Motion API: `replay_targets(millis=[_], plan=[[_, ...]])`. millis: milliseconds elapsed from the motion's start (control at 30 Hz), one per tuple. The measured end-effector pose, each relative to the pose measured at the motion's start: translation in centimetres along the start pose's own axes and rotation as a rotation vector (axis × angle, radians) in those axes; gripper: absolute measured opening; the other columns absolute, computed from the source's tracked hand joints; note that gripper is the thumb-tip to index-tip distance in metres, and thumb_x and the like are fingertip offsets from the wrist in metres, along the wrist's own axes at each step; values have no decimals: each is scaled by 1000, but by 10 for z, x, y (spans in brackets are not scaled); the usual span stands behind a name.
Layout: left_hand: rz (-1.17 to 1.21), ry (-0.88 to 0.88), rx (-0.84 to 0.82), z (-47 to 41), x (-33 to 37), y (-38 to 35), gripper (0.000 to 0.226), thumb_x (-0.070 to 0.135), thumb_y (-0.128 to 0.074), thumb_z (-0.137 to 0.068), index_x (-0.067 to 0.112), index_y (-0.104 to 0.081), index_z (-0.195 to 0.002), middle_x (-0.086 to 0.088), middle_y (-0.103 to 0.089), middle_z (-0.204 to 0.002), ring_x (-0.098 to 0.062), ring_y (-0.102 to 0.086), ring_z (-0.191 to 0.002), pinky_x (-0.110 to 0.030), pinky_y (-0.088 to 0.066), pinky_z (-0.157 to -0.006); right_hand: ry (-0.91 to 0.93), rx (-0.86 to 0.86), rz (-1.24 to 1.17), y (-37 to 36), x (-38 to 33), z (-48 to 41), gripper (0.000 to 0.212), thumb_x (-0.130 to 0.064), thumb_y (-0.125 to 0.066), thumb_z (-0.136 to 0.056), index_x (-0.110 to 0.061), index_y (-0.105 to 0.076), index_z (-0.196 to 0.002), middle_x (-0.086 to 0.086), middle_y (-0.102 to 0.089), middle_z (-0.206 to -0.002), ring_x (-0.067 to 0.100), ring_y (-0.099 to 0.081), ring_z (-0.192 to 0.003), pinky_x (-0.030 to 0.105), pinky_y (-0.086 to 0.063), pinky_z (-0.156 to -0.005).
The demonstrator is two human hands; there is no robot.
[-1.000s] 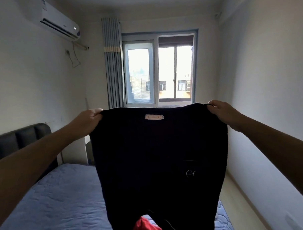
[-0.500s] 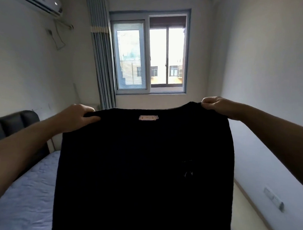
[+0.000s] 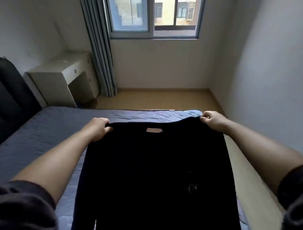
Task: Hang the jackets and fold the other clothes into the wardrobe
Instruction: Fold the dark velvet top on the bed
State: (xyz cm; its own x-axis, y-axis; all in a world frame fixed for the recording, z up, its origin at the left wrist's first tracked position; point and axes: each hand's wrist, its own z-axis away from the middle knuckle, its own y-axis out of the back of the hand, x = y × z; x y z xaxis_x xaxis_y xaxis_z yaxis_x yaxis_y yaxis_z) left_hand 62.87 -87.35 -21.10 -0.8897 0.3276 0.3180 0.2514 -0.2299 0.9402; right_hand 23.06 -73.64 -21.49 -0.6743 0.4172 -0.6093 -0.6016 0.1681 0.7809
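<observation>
Garment: a black knit top (image 3: 155,175) is held spread out over the blue quilted bed (image 3: 35,137), its upper edge stretched between both hands. The left hand (image 3: 98,128) is clenched on the top's corner at 10 o'clock of the cloth; the right hand (image 3: 212,121) is pinched shut on the opposite corner at 2 o'clock. A small pale label (image 3: 154,130) is seen just below the upper edge at 12 o'clock, and a faint embroidered logo (image 3: 192,187) at 4 o'clock. Whether the lower part rests on the bed cannot be told. Dark sleeves are pushed up both forearms. A black headboard (image 3: 5,93) is noted at 9 o'clock of the view, a cream desk (image 3: 59,79) at 10 o'clock, a grey curtain (image 3: 101,52) and window (image 3: 153,14) at 12 o'clock.
</observation>
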Motion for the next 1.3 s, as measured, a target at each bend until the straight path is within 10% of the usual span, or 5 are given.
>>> replay_targets(millis=[133, 633, 800, 1100, 1300], plan=[[96, 132, 41, -46, -32, -132, 20, 26, -57, -93, 10, -61, -105, -14, -65, -111, -30, -58, -105, -32, -42, -85, -112, 135, -71, -108, 65, -40, 20, -20, -52, -96, -11, -63, -110, 12, -66, -110, 27, -58, -99, 29, -39, -81], [109, 485, -646, 152, -144, -519, 13, 28, -50, -91, 24, -59, -100, 2, -63, -109, -15, -58, -98, -32, -49, -88, -407, -593, 38, -434, 295, 133, 20, -24, -55, -91, -19, -59, -111, -2, -64, -105, 13, -59, -95, 22, -42, -78], [38, 624, -582, 182, -165, -581, 41, 27, -51, -94, 15, -43, -132, -8, -39, -136, -28, -47, -116, -38, -46, -91, -535, -641, 284, -480, 345, 175, 33, -18, -52, -91, -17, -45, -123, 8, -42, -127, 28, -52, -109, 34, -46, -88], [32, 740, -281, 185, -176, -614, 75, 24, -65, -87, 16, -19, -146, -13, -23, -152, -35, -26, -137, -55, -28, -107, -883, -155, 176, -519, 375, 198, 71, -28, -62, -87, -18, -21, -145, 13, -30, -147, 34, -36, -131, 53, -35, -101], [395, 725, -389, 195, -196, -608, 56, 49, -56, -90, 10, -46, -129, -15, -56, -127, -37, -51, -117, -44, -42, -88, -840, -319, -255, -502, 397, 209, 35, -38, -68, -86, -12, -61, -109, 10, -68, -113, 14, -63, -89, 26, -45, -75]])
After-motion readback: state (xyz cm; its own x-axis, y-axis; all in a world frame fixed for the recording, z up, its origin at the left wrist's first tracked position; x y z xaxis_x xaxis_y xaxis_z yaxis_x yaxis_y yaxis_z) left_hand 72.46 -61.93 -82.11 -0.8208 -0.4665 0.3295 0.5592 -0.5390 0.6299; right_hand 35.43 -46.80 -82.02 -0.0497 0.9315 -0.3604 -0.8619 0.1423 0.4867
